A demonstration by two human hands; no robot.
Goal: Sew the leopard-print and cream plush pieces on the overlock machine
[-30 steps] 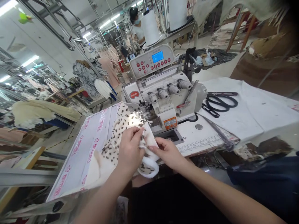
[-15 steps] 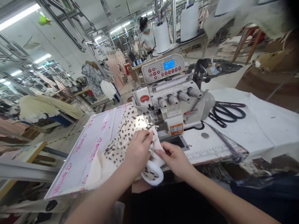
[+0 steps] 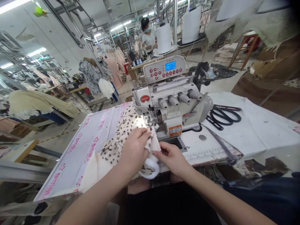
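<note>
A cream fabric piece with dark spots point(image 3: 112, 147) lies across the left of the sewing table and runs up to the presser foot area of a white overlock sewing machine point(image 3: 174, 104). My left hand point(image 3: 136, 147) is closed on the spotted fabric just in front of the foot, fingertips pinching a fold. Lower right of it, my right hand point(image 3: 172, 157) pinches the fabric's plain cream edge between thumb and fingers. A rolled white band point(image 3: 153, 173) loops down between both hands at the table's front edge. The machine lamp lights the cloth by the needle.
Black-handled scissors point(image 3: 225, 117) rest on the white table cover point(image 3: 257, 122) right of the machine. Large thread cones point(image 3: 164, 39) stand behind it. Another person point(image 3: 148, 39) is at a station farther back. Garment piles point(image 3: 91, 76) hang at the left.
The view has shifted slightly, so the table and machine base sit a little further left. Both hands keep hold of the fabric, which stays by the presser foot.
</note>
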